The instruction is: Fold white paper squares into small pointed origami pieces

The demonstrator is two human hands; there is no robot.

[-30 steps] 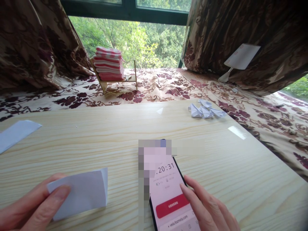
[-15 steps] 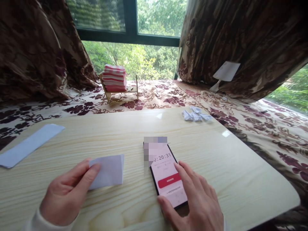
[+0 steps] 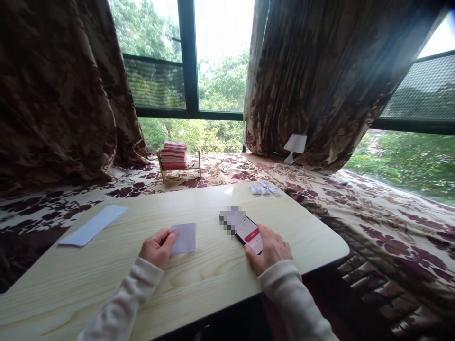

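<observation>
My left hand (image 3: 158, 247) pinches a small folded sheet of white paper (image 3: 185, 237) between thumb and fingers, holding it over the table. My right hand (image 3: 270, 249) grips the lower end of a black smartphone (image 3: 253, 240), with the thumb at its near left corner and the fingers along its right edge. On the phone's screen a red button shows; its far end is pixelated. A long strip of white paper (image 3: 94, 226) lies at the left of the table. Several small folded paper pieces (image 3: 263, 188) sit together at the far right corner.
The pale wood-grain table (image 3: 199, 284) has a rounded right corner. Beyond it, a small wooden rack (image 3: 194, 166) holds stacked red-and-white cloths (image 3: 173, 155) on floral fabric. A white lamp (image 3: 295, 143) stands by the dark patterned curtain (image 3: 302, 71).
The view has tilted up and pulled back, so the table and hands look smaller and lower. The phone has turned with its top farther left. Both hands keep their holds.
</observation>
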